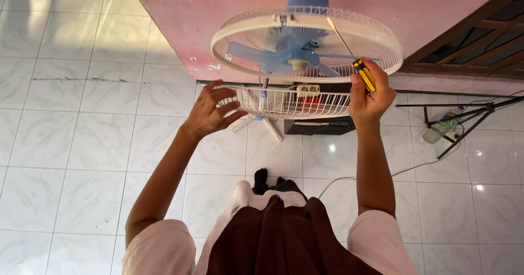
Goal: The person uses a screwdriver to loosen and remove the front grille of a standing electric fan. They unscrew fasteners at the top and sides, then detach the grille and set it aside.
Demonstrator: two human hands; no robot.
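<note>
Looking down, I see the fan [307, 45] just ahead of both hands: blue blades, a blue motor housing, and a white wire guard whose front half [284, 101] hangs open below the rim. My left hand [212, 111] has its fingers [229, 97] spread wide, their tips touching the loose guard's left edge. My right hand [370, 96] is wrapped tight around a yellow-and-black screwdriver [352, 57], its shaft angled up across the rim. Past the fingers, a black box sits on the tiled floor [71, 144]; a tripod [464, 117] lies to the right
</note>
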